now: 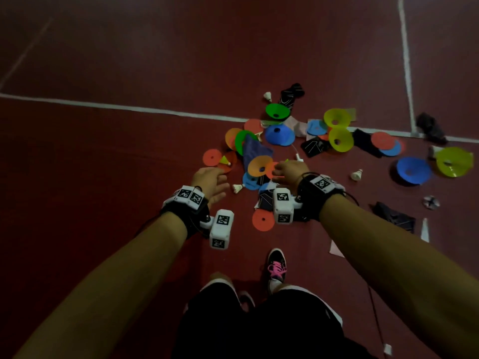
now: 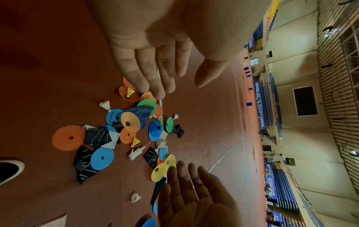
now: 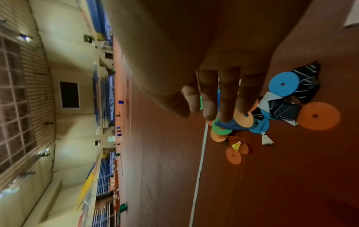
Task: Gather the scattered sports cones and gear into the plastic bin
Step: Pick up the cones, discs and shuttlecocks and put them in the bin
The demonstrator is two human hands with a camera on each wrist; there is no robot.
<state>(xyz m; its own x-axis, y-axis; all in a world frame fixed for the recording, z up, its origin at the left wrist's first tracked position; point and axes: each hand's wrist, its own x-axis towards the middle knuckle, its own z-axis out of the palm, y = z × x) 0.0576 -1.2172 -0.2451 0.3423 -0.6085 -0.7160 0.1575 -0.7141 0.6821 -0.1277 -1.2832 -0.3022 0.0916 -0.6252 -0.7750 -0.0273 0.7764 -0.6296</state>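
Observation:
Scattered gear lies on the red court floor: an orange cone [image 1: 260,165] on a blue cloth [image 1: 255,150], a blue cone [image 1: 280,134], a green cone [image 1: 277,111], two yellow cones [image 1: 337,117], flat discs and shuttlecocks. My left hand [image 1: 215,181] hovers with straight fingers beside a yellow shuttlecock [image 1: 225,160]; it holds nothing. My right hand [image 1: 282,172] hangs just over the orange cone [image 3: 243,119], fingers extended and empty. The left wrist view shows both palms, left hand [image 2: 169,79] and right hand [image 2: 186,184], open above the pile. No plastic bin is in any view.
More gear lies farther right: a blue cone [image 1: 413,171], a yellow-green cone [image 1: 453,161], a white shuttlecock [image 1: 357,174] and black packets [image 1: 395,218]. White court lines [image 1: 116,107] cross the floor. My shoe with pink laces [image 1: 276,268] stands near an orange disc [image 1: 263,220].

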